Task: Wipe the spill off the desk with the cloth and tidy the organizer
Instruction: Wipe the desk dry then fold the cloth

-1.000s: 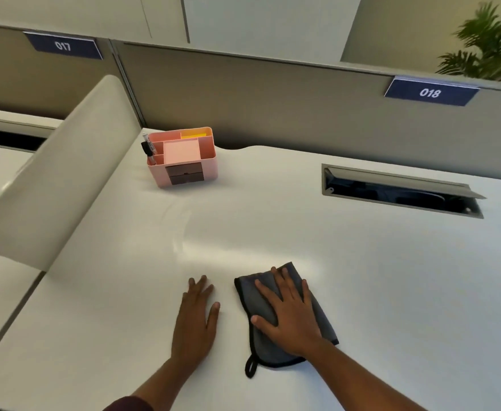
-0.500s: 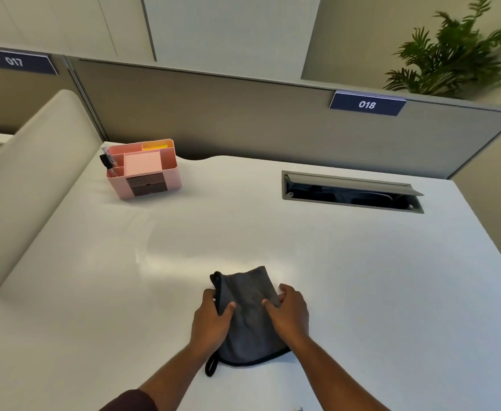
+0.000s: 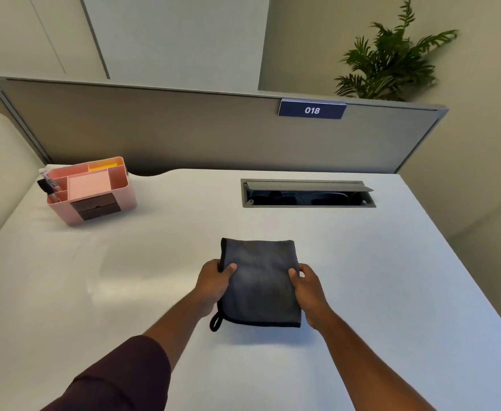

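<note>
Grey, soft folded cloth [image 3: 261,280] lies on the smooth white table [image 3: 391,277]; left hand [image 3: 215,281] and right hand [image 3: 308,287] fingers pinch its side edges.

A folded grey cloth [image 3: 261,280] lies on the white desk [image 3: 361,277], gripped at its side edges by the left hand [image 3: 213,281] at 9 o'clock and the right hand [image 3: 307,287] at 3 o'clock. A pink organizer [image 3: 90,189] stands at 10 o'clock, an open cable hatch [image 3: 307,193] at 1 o'clock.
</note>
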### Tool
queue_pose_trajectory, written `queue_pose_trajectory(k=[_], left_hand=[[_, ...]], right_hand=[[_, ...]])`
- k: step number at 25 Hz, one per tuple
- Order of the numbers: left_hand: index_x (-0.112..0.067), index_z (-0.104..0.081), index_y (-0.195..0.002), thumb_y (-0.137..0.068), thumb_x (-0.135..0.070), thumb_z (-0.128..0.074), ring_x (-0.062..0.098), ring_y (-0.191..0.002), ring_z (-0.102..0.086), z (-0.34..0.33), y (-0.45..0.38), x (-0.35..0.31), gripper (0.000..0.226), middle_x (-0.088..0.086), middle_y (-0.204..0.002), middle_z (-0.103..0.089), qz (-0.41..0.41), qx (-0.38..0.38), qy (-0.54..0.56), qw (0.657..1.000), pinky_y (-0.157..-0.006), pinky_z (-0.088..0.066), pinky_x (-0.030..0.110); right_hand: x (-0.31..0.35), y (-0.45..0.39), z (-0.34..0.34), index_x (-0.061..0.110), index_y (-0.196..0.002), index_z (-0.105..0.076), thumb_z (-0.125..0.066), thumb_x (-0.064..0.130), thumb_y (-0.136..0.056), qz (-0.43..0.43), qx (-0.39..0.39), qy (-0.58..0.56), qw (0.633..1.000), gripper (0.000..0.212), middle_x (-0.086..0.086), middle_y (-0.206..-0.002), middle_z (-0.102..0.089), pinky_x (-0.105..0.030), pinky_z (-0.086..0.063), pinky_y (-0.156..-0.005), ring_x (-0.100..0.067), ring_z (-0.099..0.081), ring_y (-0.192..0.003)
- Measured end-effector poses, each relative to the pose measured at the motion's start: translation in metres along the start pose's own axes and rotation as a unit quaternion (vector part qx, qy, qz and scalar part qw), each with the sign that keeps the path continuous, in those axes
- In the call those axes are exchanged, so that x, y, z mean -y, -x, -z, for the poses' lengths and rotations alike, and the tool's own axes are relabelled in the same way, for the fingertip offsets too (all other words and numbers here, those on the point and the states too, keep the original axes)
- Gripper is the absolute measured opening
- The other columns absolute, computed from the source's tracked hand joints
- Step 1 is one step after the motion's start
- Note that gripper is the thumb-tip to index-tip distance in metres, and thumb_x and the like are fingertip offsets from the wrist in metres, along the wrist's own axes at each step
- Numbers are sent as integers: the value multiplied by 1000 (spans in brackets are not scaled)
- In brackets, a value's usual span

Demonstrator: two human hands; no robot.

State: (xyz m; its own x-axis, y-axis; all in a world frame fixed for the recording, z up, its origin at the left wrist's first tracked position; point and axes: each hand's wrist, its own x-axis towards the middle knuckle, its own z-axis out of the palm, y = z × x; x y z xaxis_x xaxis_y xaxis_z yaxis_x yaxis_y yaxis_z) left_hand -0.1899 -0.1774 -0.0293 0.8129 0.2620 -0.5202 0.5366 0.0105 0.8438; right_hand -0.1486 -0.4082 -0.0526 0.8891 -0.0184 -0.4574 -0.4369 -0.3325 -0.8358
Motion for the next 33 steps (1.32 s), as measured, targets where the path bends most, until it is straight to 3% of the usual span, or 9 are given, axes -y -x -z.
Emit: queue_pose_trajectory(k=[5, 10, 14, 17, 19, 22, 24, 27, 33], left_hand=[[-20, -60, -121, -105, -28, -51, 25, -109, -65, -50, -30, -33, 20, 2, -121, -67, -1, 29, 15, 999, -91, -57, 42], [-39, -44, -128, -98, -10, -58, 19, -100, -65, -95, -60, -59, 44, 2, -116, -65, 23, 78, 31, 996, -70, -58, 36], [-36, -43, -138, -97, -5, -59, 23, -107, -64, -131, -89, -66, 54, 3, -120, -65, 23, 56, 31, 998, -83, -60, 40], [-28, -37, -150, -97, -10, -62, 28, -119, -61, -147, -117, -69, 61, 5, -131, -63, 12, 22, 9, 1000, -100, -56, 44], [-25, -27, -157, -96, -14, -63, 30, -134, -52, -149, -129, -65, 71, 7, -148, -51, -23, -24, -81, 996, -107, -48, 41], [-25, -25, -158, -95, -22, -64, 29, -150, -34, -149, -131, -46, 74, 5, -164, -31, -141, -57, -275, 949, -117, -37, 41], [-26, -17, -162, -97, -34, -61, 29, -159, -12, -151, -134, -30, 79, -1, -172, -11, -222, 21, -414, 882, -126, -20, 43], [-29, 0, -164, -101, -52, -43, 28, -160, 11, -149, -146, -13, 79, -6, -172, 11, -249, 76, -535, 804, -127, 3, 45], [-30, 2, -164, -101, -59, -36, 30, -159, 14, -137, -157, -19, 79, -8, -172, 9, -245, 76, -578, 774, -125, 9, 50]], right_hand=[[21, -37, 46, 30, -137, -50, -43, 43, -110, 20, -31, 42, 998, 31, 0, -130, -60, -34, -54, -81, -21, -61, -110], [30, -84, 86, 31, -146, -46, -43, 34, -112, -12, -43, 31, 999, 34, -1, -137, -53, -37, -52, -86, -24, -56, -115], [31, -123, 105, 32, -144, -48, -44, 32, -111, -2, -62, 27, 998, 33, -4, -141, -55, -31, -52, -77, -20, -57, -109], [32, -154, 113, 31, -149, -46, -47, 31, -111, 6, -70, 53, 996, 39, -7, -146, -55, -39, -55, -92, -26, -58, -120], [30, -168, 115, 32, -153, -43, -52, 32, -108, 21, -94, 153, 983, 46, -8, -145, -57, -45, -53, -104, -31, -57, -130], [19, -170, 104, 32, -154, -45, -58, 36, -103, 135, -147, 338, 920, 53, -9, -151, -50, -48, -48, -109, -32, -46, -140], [9, -167, 86, 33, -158, -41, -54, 46, -102, 219, -115, 420, 873, 60, -9, -162, -40, -50, -39, -118, -32, -33, -151], [-5, -171, 66, 37, -166, -15, -32, 61, -105, 228, -62, 516, 823, 68, -8, -175, -10, -51, -13, -130, -31, -3, -162], [-1, -177, 63, 37, -166, 1, -24, 63, -106, 185, -33, 539, 821, 70, -9, -176, 4, -54, -5, -130, -31, 7, -162]])
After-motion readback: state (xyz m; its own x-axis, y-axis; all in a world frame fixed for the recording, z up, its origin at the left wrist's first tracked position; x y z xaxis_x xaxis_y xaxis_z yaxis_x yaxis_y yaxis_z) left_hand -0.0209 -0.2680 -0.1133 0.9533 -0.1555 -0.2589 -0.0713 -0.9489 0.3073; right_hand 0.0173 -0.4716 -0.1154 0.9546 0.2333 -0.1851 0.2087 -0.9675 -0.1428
